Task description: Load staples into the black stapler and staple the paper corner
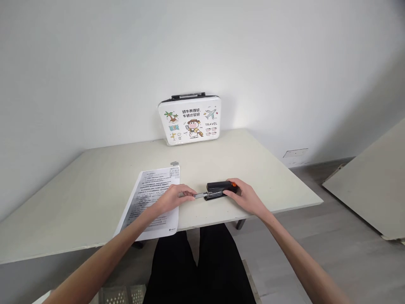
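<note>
A black stapler [217,185] with an orange patch at its rear lies near the table's front edge, its nose to the left. My right hand [243,196] is closed around its rear end. From its front sticks out a narrow metal slide [200,195]. The fingers of my left hand [179,197] pinch the outer end of this slide, over the right edge of some printed sheets [145,200]. Just beyond the sheets' top corner rest a few small grey staple strips [174,163]. What lies inside the stapler is too small to make out.
At the back of the white table [253,162], a white cartoon-printed case [193,120] with a black handle leans against the wall. A wall socket plate [295,153] and a pale panel [370,181] are to the right. Perforated baskets [122,294] stand below at left.
</note>
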{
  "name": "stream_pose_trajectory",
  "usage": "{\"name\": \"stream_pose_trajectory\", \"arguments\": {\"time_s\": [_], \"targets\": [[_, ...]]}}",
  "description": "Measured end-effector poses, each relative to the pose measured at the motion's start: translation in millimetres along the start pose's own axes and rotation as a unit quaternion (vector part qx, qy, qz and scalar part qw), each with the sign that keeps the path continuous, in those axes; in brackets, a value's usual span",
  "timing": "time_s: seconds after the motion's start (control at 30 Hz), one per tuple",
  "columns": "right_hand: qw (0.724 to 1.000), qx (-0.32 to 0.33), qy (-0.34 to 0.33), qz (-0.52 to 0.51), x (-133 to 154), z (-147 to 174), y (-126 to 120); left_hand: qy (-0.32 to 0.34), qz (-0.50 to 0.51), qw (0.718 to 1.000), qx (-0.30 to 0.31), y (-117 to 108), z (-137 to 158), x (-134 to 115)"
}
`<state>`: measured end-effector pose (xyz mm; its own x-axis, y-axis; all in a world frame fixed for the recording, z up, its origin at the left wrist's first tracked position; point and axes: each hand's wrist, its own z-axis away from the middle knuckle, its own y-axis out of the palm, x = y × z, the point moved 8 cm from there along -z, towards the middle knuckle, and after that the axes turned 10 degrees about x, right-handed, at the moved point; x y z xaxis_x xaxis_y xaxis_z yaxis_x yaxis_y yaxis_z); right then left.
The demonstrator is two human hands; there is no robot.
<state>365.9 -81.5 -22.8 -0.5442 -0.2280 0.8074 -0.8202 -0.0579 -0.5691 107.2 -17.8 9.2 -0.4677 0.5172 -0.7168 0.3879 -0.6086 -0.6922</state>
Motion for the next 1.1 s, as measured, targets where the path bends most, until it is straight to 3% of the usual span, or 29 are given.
{"name": "stream_pose_trajectory", "arguments": {"time_s": [0.17,0.4,0.77,0.9,1.1], "targets": [[0.998,0.046,-0.003,-0.034,5.4,-1.4,2.7,0.039,0.043,0.998,0.004,4.1,-15.4,-3.1],[0.999,0.043,-0.013,-0.028,5.9,-3.1,2.9,0.068,0.045,0.996,0.035,17.0,-51.7,-13.8],[0.999,0.041,-0.017,-0.013,7.8,-2.8,3.7,0.047,-0.020,0.998,0.024,17.7,-50.2,-19.8],[0.999,0.040,-0.012,-0.012,6.9,-1.9,4.6,0.042,-0.125,0.991,-0.002,8.5,-11.9,-27.7],[0.999,0.038,-0.010,-0.008,8.4,0.8,5.4,-0.051,-0.264,0.963,0.005,3.3,100.8,0.9]]}}
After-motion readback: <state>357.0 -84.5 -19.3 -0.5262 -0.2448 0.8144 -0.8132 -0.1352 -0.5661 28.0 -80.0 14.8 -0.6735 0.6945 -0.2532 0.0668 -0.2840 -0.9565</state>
